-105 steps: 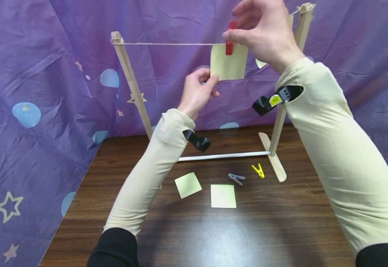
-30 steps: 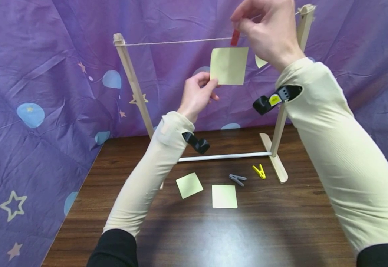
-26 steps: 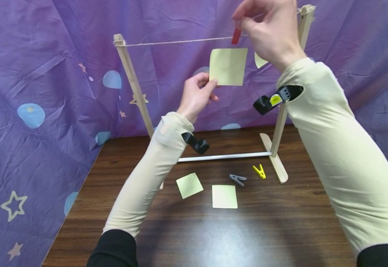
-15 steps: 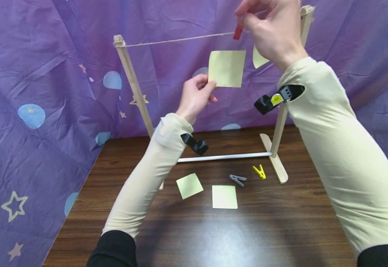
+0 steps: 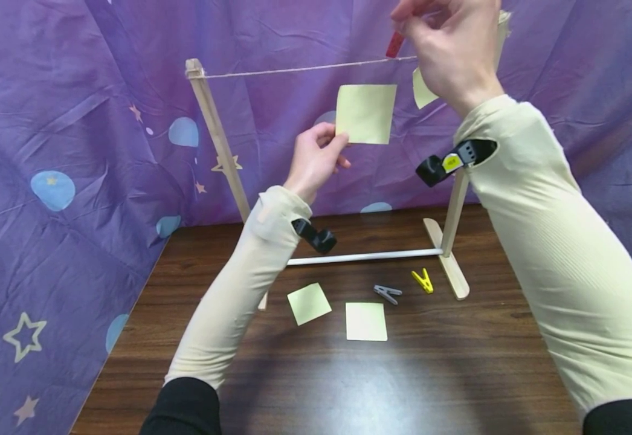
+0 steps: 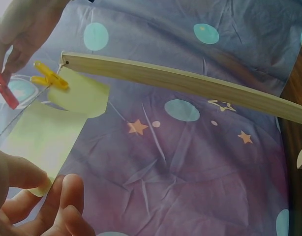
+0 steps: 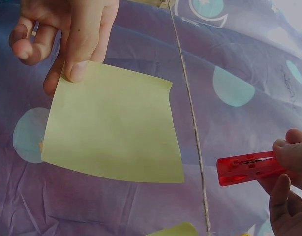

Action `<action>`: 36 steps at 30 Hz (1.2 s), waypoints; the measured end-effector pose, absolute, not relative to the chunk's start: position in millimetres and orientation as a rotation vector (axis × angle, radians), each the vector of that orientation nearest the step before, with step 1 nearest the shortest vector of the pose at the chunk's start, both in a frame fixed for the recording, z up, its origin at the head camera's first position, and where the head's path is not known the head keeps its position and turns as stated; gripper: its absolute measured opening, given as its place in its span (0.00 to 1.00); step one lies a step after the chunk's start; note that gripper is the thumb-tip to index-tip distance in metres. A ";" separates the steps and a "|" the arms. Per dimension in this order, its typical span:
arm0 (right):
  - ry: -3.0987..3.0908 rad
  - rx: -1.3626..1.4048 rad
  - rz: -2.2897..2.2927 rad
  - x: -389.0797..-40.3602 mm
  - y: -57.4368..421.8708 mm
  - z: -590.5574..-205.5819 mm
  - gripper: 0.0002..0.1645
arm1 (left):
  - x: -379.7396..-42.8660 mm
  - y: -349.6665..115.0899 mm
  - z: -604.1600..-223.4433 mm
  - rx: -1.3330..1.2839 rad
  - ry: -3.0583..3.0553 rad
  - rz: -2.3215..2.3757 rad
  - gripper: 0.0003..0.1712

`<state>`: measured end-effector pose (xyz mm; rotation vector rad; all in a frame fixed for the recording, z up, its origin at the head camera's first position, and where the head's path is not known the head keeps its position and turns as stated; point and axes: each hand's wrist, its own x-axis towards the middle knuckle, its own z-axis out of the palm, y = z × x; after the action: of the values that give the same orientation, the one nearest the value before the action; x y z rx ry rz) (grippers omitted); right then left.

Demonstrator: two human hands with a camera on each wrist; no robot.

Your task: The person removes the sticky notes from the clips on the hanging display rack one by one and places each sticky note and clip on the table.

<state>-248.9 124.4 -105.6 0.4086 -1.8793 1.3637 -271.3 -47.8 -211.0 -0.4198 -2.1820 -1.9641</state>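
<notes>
Head view: sticky note (image 5: 366, 113) and red clothespin (image 5: 394, 45), both in hand

Left hand (image 5: 315, 156): thumb and fingers pinched on the note, apart from the string (image 5: 305, 69). Right hand (image 5: 454, 57): fingertips clamped on the clothespin, one o'clock of the note. Hung note (image 5: 423, 89): two o'clock, partly hidden. On the table (image 5: 294, 380) I count two loose notes (image 5: 309, 303), between six and seven o'clock; grey clothespin (image 5: 386, 293), six; yellow clothespin (image 5: 425, 282), five.

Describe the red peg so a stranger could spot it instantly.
Find the string tied to the left post. Near it, the right hand pinches the red peg. Its color sets it apart from the gray peg and yellow peg on the table.
</notes>
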 end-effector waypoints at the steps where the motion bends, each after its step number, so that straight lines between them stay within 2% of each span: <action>1: -1.881 0.404 1.361 -248.7 124.5 -105.9 0.16 | -271.4 -48.1 -211.0 -0.415 -2.181 -1.969 0.12; 8: -1.846 0.419 1.376 -249.8 126.2 -107.4 0.18 | -272.2 -50.7 -212.0 -0.423 -2.159 -1.974 0.11; 22: -1.786 0.471 1.350 -251.4 126.9 -111.8 0.13 | -269.3 -61.2 -213.2 -0.395 -2.141 -1.999 0.10; 36: -1.715 0.524 1.358 -246.1 125.5 -117.0 0.13 | -262.4 -73.3 -219.0 -0.408 -2.137 -1.995 0.09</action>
<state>-246.1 125.5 -117.0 0.5242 -1.7150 1.3579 -262.4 -73.3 -219.0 -0.4078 -2.1371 -1.9947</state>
